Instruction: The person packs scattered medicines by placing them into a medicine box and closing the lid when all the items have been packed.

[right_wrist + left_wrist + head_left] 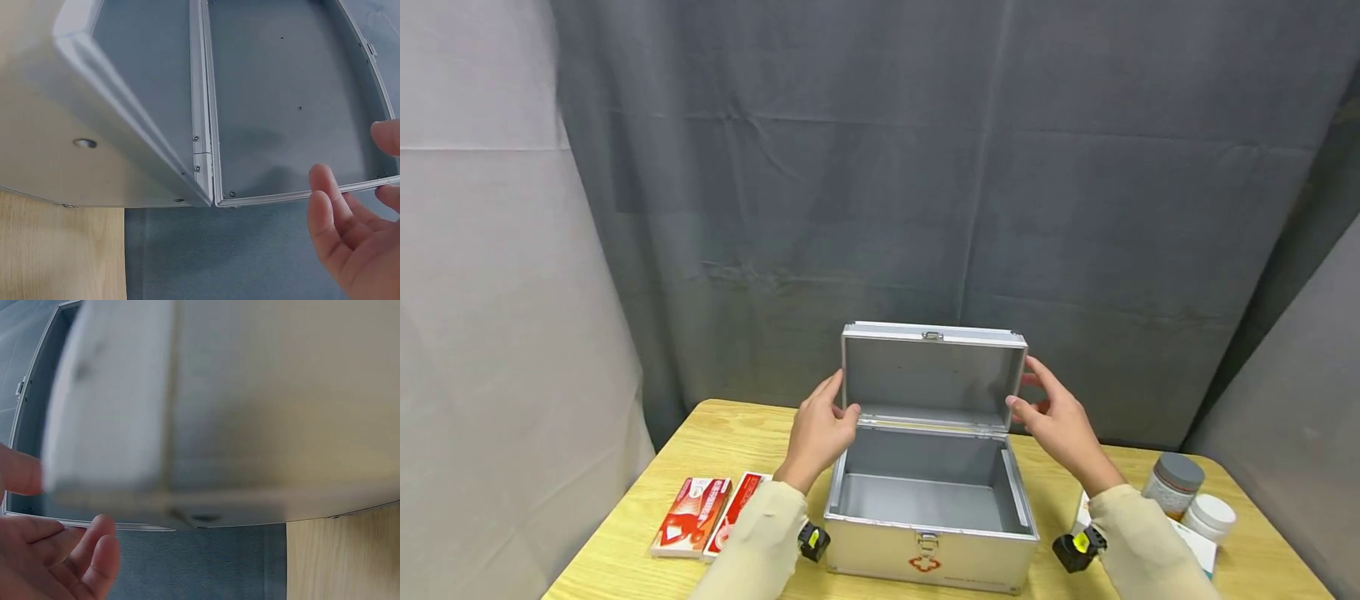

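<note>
A silver metal first-aid box (925,550) with a red cross stands at the front of the table, its grey interior bare. Its hinged lid (932,379) is raised at the back, inner side facing me. My left hand (822,429) holds the lid's left side, thumb at the inner rim and fingers outside. On the opposite side my right hand (1063,425) pinches the lid's right edge between thumb and index finger; its other fingers are loosely bent in the right wrist view. In the left wrist view the box corner hides part of the left thumb (22,472).
Two red-and-white medicine boxes (692,517) lie left of the case, one partly behind the left sleeve. At the right are a grey-capped bottle (1174,483), a white-capped bottle (1210,518) and a white carton (1201,546) partly behind the right sleeve. Grey curtains (880,208) surround the table.
</note>
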The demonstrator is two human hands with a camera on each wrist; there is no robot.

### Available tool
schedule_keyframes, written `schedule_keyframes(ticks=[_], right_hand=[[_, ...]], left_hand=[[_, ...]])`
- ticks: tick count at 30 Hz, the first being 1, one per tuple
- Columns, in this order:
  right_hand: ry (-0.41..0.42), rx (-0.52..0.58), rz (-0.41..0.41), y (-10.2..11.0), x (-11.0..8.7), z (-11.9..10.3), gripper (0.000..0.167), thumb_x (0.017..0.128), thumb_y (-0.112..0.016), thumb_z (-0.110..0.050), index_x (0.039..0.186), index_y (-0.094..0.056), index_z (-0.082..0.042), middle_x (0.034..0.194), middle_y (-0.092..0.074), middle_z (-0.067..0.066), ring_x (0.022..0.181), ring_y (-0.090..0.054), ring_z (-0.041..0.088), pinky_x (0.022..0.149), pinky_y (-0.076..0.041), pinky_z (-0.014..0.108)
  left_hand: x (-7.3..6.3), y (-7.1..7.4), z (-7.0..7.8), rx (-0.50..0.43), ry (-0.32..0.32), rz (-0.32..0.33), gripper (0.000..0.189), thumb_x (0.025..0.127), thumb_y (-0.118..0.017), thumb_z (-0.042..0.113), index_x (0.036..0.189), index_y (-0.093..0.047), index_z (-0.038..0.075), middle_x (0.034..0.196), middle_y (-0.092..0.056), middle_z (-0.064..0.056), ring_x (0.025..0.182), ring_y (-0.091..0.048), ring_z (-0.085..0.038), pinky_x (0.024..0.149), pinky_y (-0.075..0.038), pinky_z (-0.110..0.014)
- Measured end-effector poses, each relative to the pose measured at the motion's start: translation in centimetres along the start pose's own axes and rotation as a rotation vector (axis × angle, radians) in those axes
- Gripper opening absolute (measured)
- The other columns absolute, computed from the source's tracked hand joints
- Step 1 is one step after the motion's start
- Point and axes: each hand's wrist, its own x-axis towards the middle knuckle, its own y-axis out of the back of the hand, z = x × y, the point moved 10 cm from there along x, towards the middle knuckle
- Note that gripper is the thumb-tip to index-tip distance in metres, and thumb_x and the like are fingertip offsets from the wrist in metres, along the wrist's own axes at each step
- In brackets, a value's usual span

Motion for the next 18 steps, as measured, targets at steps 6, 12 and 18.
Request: schedule_keyframes(ticks=[6, 12, 18], right_hand=[[0.004, -0.018, 0.001, -0.2, -0.1, 0.0, 0.073, 0.099, -0.06, -0.025, 0.16, -0.019, -0.019, 0.144, -0.049, 0.024, 0.09, -0.072, 0.022, 0.068, -0.054, 0.027], [-0.002, -0.041, -0.006, -0.4, -0.1, 0.2, 0.073, 0.099, -0.059, -0.026, 0.16, -0.018, -0.018, 0.146, -0.047, 0.024, 0.089, -0.071, 0.02, 0.065, -0.052, 0.027], [-0.004, -0.098, -0.024, 0.1, -1.1, 0.6, 0.073, 0.1, -0.058, -0.028, 0.158, -0.019, -0.008, 0.149, -0.043, 0.024, 0.088, -0.068, 0.02, 0.062, -0.049, 0.027]], left_hand=[[-0.4, -0.2, -0.4, 0.019, -0.004, -0.033, 0.061, 0.087, -0.066, 0.02, 0.143, -0.051, 0.002, 0.14, -0.06, -0.013, 0.08, -0.067, -0.014, 0.079, -0.054, -0.04], [-1.6, -0.4, -1.9, 0.072, 0.022, -0.091, 0.055, 0.09, -0.066, 0.022, 0.139, -0.054, 0.001, 0.135, -0.063, -0.015, 0.09, -0.067, -0.023, 0.079, -0.053, -0.043], [-3.8, 0.7, -4.1, 0.129, 0.011, -0.135, 0.047, 0.09, -0.065, 0.021, 0.133, -0.06, 0.004, 0.133, -0.065, -0.015, 0.1, -0.069, -0.028, 0.086, -0.054, -0.047]])
